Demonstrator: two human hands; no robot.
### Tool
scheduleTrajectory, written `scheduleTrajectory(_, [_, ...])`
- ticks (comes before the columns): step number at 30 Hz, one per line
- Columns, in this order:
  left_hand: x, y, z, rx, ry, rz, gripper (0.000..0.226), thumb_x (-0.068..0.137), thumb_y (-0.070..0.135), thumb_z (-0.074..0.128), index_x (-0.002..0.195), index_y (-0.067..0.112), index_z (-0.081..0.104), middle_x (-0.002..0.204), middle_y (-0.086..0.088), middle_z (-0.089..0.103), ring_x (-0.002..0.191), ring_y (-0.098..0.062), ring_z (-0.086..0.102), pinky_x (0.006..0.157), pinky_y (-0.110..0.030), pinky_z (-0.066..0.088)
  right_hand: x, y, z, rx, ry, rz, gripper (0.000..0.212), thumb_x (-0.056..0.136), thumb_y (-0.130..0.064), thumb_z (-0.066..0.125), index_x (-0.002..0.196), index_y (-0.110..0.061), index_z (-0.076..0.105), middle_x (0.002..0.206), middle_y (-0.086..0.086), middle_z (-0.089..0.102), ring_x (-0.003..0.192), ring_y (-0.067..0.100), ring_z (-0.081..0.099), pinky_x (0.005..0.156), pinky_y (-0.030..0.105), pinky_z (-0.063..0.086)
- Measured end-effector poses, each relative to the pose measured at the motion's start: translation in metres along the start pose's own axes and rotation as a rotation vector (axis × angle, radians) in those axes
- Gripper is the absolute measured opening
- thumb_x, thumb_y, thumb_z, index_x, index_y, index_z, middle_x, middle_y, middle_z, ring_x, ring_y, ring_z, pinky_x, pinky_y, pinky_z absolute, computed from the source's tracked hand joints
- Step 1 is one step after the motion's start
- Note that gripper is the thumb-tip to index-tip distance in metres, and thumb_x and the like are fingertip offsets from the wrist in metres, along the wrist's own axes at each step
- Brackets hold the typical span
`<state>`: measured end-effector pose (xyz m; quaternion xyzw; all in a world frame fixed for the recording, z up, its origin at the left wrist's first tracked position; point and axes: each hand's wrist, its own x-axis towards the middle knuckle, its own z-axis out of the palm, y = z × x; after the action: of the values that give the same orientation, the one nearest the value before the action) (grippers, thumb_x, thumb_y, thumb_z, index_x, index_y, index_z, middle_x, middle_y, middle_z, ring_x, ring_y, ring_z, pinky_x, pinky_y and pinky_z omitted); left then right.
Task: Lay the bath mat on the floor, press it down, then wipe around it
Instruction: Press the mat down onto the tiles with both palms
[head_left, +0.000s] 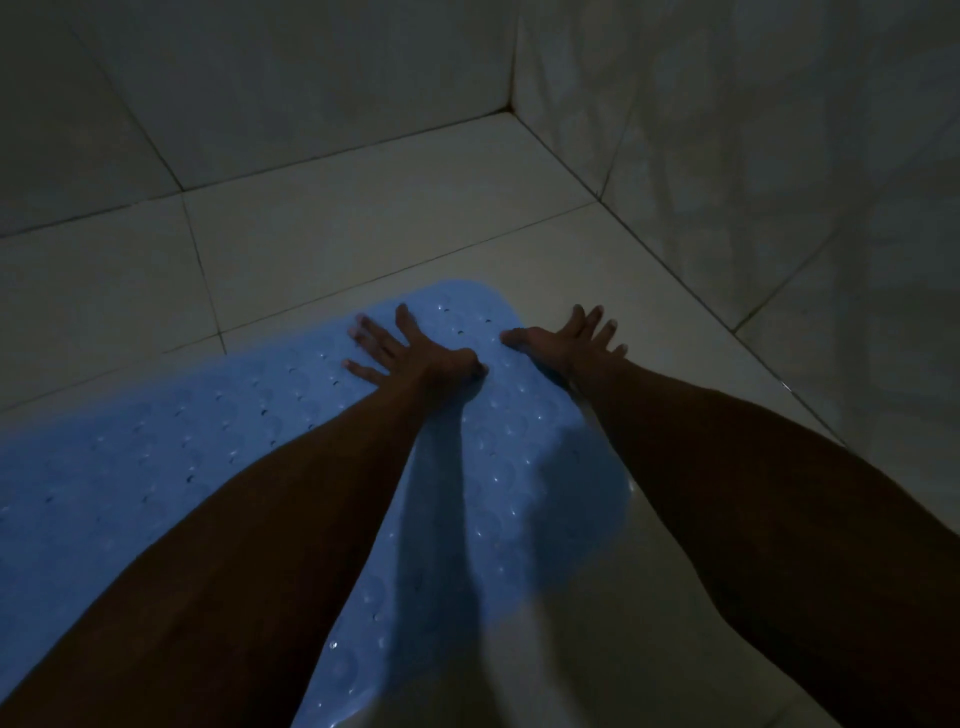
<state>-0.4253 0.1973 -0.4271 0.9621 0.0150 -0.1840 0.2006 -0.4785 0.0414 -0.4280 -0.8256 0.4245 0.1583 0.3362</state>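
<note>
Dim light, pale tiled floor (363, 228) with dark grout lines, large pale wall tiles (249, 78) behind, second tiled wall (753, 156) at right, corner between them

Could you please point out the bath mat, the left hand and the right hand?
bath mat (156, 467): head view, bare blue surface.
left hand (415, 353): head view, back of hand.
right hand (569, 340): head view, back of hand.

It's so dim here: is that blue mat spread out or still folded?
Spread out: the blue mat lies flat on the floor tiles under both flat hands, no fold showing.
</note>
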Motion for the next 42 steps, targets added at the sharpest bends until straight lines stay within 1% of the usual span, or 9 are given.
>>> scheduleTrajectory(6, [0.010,-0.002,-0.010,0.055,-0.173,-0.044,0.139,0.059,0.079,0.067,0.150,0.020,-0.019,0.149,-0.019,-0.039,0.136,-0.038,-0.036,0.106,-0.065,-0.019,0.003,-0.006,0.010,0.011,0.071,0.053,0.144,0.054,-0.086,0.063,0.153,-0.019,-0.016,0.156,0.005,-0.035,0.141,0.032,-0.035,0.110,0.059,-0.022])
scheduleTrajectory(12, [0.008,-0.009,-0.001,-0.038,-0.006,0.055,0.115,0.073,0.081,0.050,0.155,0.018,0.000,0.157,-0.019,-0.022,0.143,-0.038,-0.022,0.111,-0.064,-0.012,0.007,-0.031,-0.004,-0.023,0.073,0.052,0.139,0.066,-0.060,0.077,0.151,-0.013,-0.022,0.156,0.017,-0.032,0.143,0.039,-0.027,0.113,0.061,-0.015])
scheduleTrajectory(15, [0.016,-0.008,0.000,-0.068,-0.012,0.002,0.110,0.074,0.078,0.052,0.154,0.022,0.001,0.156,-0.015,-0.026,0.142,-0.035,-0.028,0.108,-0.063,-0.018,0.012,-0.042,-0.008,-0.027,0.066,-0.016,0.134,0.072,-0.046,0.078,0.148,-0.010,-0.027,0.156,0.018,-0.031,0.144,0.039,-0.024,0.116,0.057,-0.013])
scheduleTrajectory(22, [0.025,0.002,-0.003,-0.173,-0.050,-0.096,0.101,0.075,0.059,0.065,0.151,0.025,0.009,0.156,-0.014,-0.028,0.141,-0.033,-0.030,0.110,-0.062,-0.017,0.019,-0.033,-0.009,-0.021,-0.007,-0.034,0.133,0.069,-0.056,0.076,0.152,-0.012,-0.019,0.157,0.013,-0.031,0.145,0.035,-0.025,0.118,0.055,-0.011])
scheduleTrajectory(26, [0.027,0.004,0.007,-0.116,0.203,-0.021,0.087,0.074,0.055,0.053,0.149,0.020,0.024,0.158,-0.022,-0.012,0.144,-0.041,-0.016,0.111,-0.065,-0.008,0.023,-0.035,-0.001,0.046,0.038,-0.029,0.130,0.067,-0.073,0.065,0.154,-0.017,-0.014,0.158,0.008,-0.030,0.144,0.031,-0.028,0.115,0.054,-0.017])
scheduleTrajectory(30, [0.047,-0.007,-0.016,-0.096,-0.076,0.019,0.113,0.074,0.063,0.065,0.155,0.016,0.001,0.158,-0.017,-0.019,0.144,-0.038,-0.019,0.111,-0.062,-0.009,0.029,-0.038,0.010,0.026,0.088,-0.005,0.138,0.062,-0.082,0.063,0.153,-0.016,-0.017,0.156,0.007,-0.035,0.142,0.029,-0.034,0.112,0.055,-0.022])
scheduleTrajectory(35, [0.038,-0.006,-0.001,-0.092,0.071,0.015,0.119,0.065,0.074,0.065,0.153,0.018,0.009,0.158,-0.019,-0.018,0.143,-0.037,-0.022,0.109,-0.064,-0.014,0.027,-0.050,0.006,0.037,0.124,0.019,0.137,0.064,-0.067,0.074,0.153,-0.013,-0.015,0.157,0.016,-0.030,0.143,0.038,-0.028,0.113,0.059,-0.017])
scheduleTrajectory(38, [0.050,-0.007,-0.012,-0.186,-0.051,0.003,0.110,0.073,0.074,0.056,0.155,0.019,0.007,0.160,-0.013,-0.015,0.145,-0.035,-0.018,0.112,-0.061,-0.011,0.025,-0.061,0.003,0.067,0.157,-0.006,0.127,0.070,-0.051,0.079,0.153,-0.016,-0.011,0.157,0.018,-0.027,0.143,0.043,-0.025,0.113,0.062,-0.014])
scheduleTrajectory(42, [0.049,-0.005,-0.009,-0.207,-0.022,-0.023,0.103,0.076,0.067,0.059,0.154,0.020,0.010,0.160,-0.012,-0.015,0.145,-0.034,-0.018,0.112,-0.059,-0.012,0.031,-0.059,0.008,0.080,0.154,-0.049,0.124,0.072,-0.048,0.077,0.153,-0.015,-0.011,0.158,0.018,-0.026,0.144,0.039,-0.026,0.113,0.061,-0.017])
